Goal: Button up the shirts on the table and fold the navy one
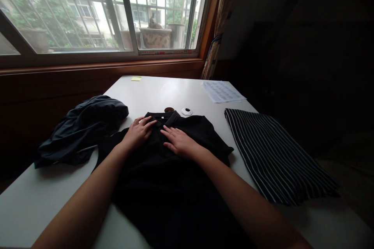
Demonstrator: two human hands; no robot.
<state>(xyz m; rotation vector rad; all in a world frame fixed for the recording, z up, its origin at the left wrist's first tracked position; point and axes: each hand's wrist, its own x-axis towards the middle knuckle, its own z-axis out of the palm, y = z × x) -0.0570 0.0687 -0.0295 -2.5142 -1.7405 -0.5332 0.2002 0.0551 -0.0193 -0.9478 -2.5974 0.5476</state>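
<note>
A black collared shirt (175,175) lies spread out on the white table (187,89), its collar pointing away from me and its lower part running toward me. My left hand (139,130) rests on the shirt at the left of the collar, fingers stretched out and apart. Just right of the neckline, my right hand (181,142) lies flat on the upper front with its fingers extended. Neither hand grips the cloth visibly. Both forearms cover parts of the shirt, and its near end is lost in shadow.
A crumpled dark garment (84,128) lies at the left, and a folded striped cloth (277,155) at the right. Beyond the collar sit a brown disc (169,109) and a white round object (187,111). Papers (223,92) and a yellow note (136,79) lie farther back, before a barred window.
</note>
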